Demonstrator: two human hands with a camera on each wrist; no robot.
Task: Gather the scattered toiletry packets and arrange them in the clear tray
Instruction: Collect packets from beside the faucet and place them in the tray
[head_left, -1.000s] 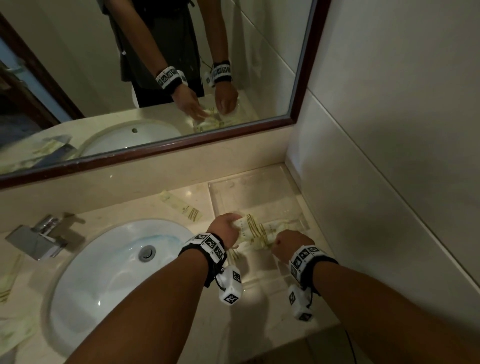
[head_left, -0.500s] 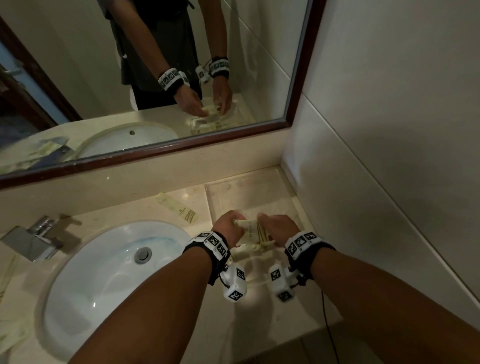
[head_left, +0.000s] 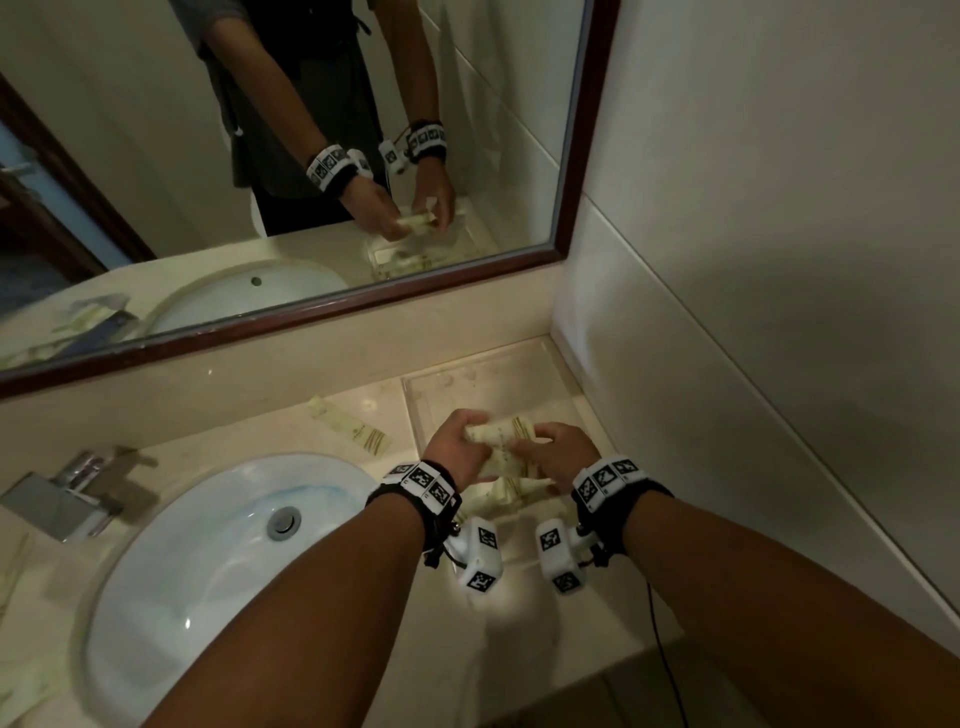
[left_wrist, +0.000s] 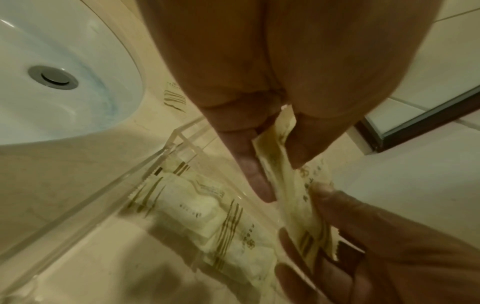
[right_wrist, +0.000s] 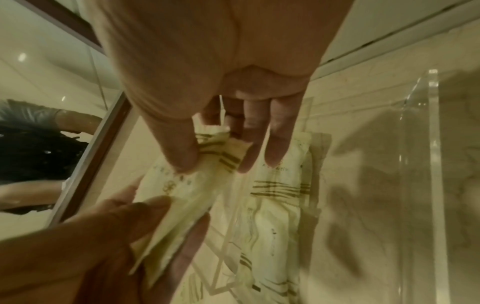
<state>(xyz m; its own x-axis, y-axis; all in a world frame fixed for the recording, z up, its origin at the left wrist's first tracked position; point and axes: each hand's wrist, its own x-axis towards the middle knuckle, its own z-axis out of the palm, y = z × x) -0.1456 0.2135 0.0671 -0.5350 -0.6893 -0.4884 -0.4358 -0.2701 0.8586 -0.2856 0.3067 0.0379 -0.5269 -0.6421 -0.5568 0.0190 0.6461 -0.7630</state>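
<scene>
The task is partly complete, judging by the present layout. At least one pale yellow foil toiletry packet with brown stripes (left_wrist: 207, 222) already lies flat on the floor of the clear acrylic rectangular tray (head_left: 519, 374), near its near-left corner. The far part of the tray is bare.

Both hands hold a second pale yellow striped packet (head_left: 501, 431) in the air, just above the near part of the tray and above the packet lying there. The left hand (head_left: 460, 449) pinches one end between thumb and curled fingers. The right hand (head_left: 553, 452) pinches the other end the same way. The packet is not yet set down.

Remaining work: a long pale yellow packet (head_left: 350, 428) lies on the beige stone bench, between the white oval sink (head_left: 156, 571) and the tray, well apart from both hands. Further pale packets (head_left: 31, 675) appear at the near-left edge of the bench; their number cannot be determined.
</scene>
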